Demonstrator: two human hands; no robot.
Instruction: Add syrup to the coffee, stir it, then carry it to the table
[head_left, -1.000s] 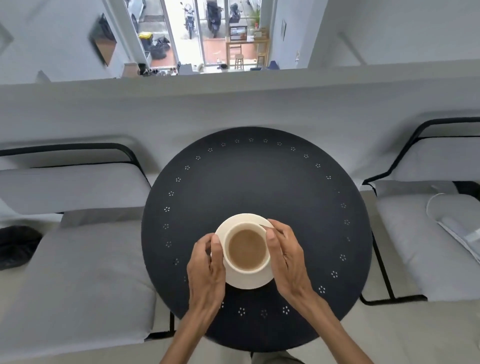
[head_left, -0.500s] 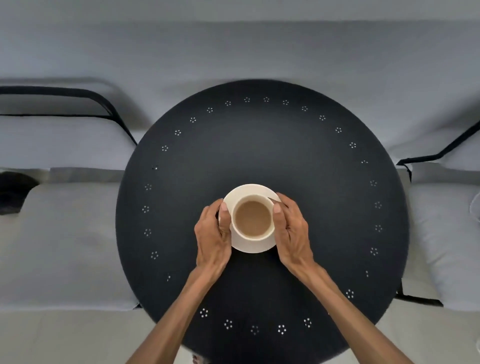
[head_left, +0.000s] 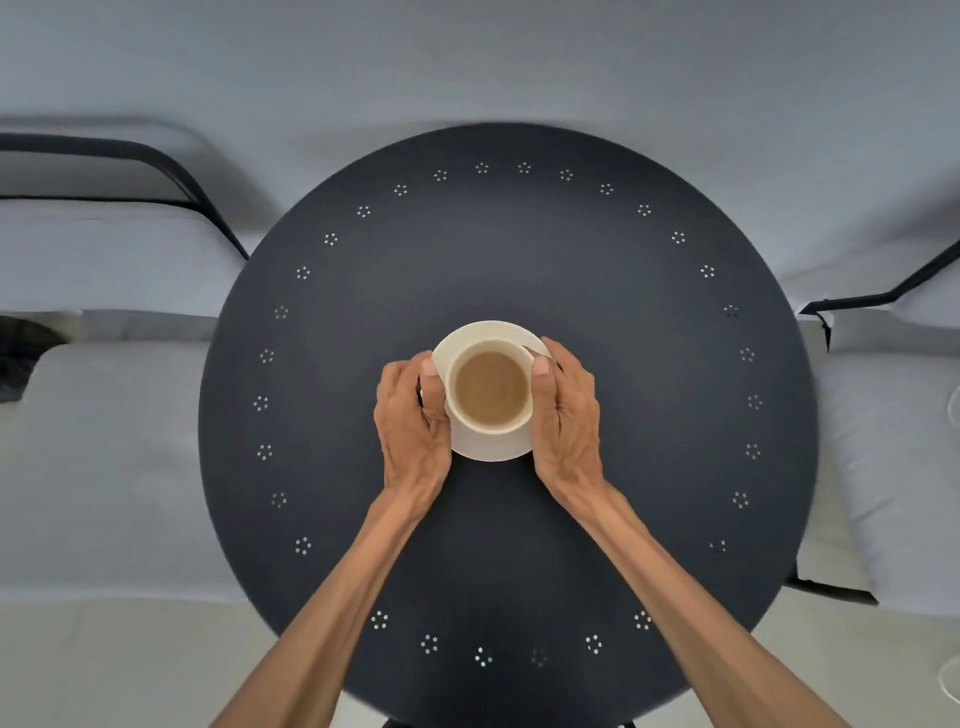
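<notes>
A cream cup (head_left: 491, 391) full of milky coffee stands on a cream saucer (head_left: 493, 448) near the middle of the round black table (head_left: 623, 364). My left hand (head_left: 413, 421) grips the saucer's left rim, thumb up along the cup's side. My right hand (head_left: 566, 415) grips the right rim the same way. A thin spoon handle (head_left: 535, 352) peeks out on the saucer by my right thumb. I cannot tell whether the saucer touches the tabletop.
Grey cushioned chairs with black metal frames flank the table: one on the left (head_left: 104, 415), one on the right (head_left: 893, 441). A grey wall (head_left: 467, 67) runs behind the table. Pale floor (head_left: 130, 670) shows at the bottom.
The view has tilted down and closed in on the table. The cup and saucer, held in both hands, have moved from the table's near part to its middle.
</notes>
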